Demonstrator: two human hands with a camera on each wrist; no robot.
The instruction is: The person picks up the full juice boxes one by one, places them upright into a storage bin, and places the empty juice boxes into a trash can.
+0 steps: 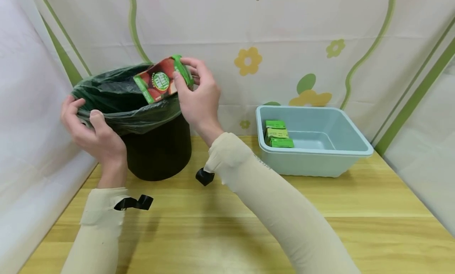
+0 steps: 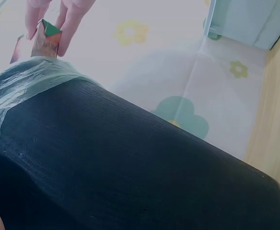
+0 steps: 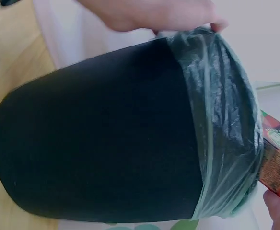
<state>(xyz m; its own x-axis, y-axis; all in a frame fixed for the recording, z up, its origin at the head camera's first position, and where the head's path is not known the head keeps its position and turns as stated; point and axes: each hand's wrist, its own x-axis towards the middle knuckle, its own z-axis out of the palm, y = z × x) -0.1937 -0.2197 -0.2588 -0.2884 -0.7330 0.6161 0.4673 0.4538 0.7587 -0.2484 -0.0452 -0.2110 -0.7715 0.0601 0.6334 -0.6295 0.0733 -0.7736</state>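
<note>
A black trash bin point(image 1: 156, 151) lined with a thin dark green plastic bag point(image 1: 142, 118) stands at the left of the table. At its left rim my left hand point(image 1: 94, 134) grips the bin's edge through the bag, thumb over the front and fingers round the side. My right hand point(image 1: 200, 94) pinches a red and green juice box point(image 1: 160, 80) by its green end, over the right side of the bin's mouth. Apples are printed on the box, and it looks somewhat crumpled. The right wrist view shows the juice box point(image 3: 276, 158) right at the bag's rim.
To the right sits a pale blue plastic basin point(image 1: 320, 163) with several small green and yellow-green boxes point(image 1: 279, 134) along its left wall. A flower-patterned curtain point(image 1: 227, 25) hangs behind the wooden table point(image 1: 220, 234), with white cloth at both sides.
</note>
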